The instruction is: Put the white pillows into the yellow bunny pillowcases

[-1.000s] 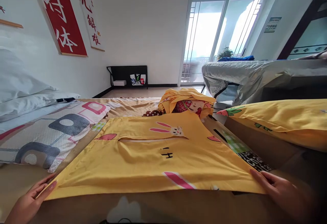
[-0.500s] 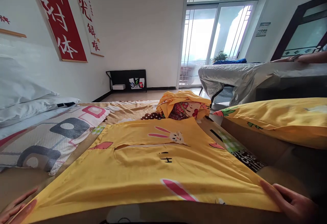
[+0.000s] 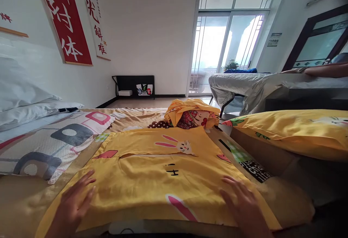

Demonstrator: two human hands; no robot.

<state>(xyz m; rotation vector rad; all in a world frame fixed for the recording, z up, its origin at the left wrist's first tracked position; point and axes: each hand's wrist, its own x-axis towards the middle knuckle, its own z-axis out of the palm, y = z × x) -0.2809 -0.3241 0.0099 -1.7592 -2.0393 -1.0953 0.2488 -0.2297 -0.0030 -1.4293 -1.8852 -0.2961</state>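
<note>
A yellow pillowcase (image 3: pixel 133 191) with rabbit and carrot prints lies spread in front of me, its slit opening running across the upper half. My left hand (image 3: pixel 74 201) is over its left side, fingers apart and holding nothing. Over the right side, my right hand (image 3: pixel 241 201) has its fingers spread, also with nothing in them. Whether the fingertips press on the cloth I cannot tell. Beyond the far edge sits a bunched yellow cloth bundle (image 3: pixel 190 111) with red plaid fabric showing inside.
A patterned pillow (image 3: pixel 70 133) lies on the left, with white pillows (image 3: pixel 24 96) behind it. On the right is a yellow stuffed pillow (image 3: pixel 293 125). A silver-covered table (image 3: pixel 244 82) stands farther back, a person's arm (image 3: pixel 323 70) resting on it. A low black shelf (image 3: pixel 133 82) is by the wall.
Both hands have let go of the pillowcase's near corners and moved inward and forward over the cloth. The near corners now lie slack.
</note>
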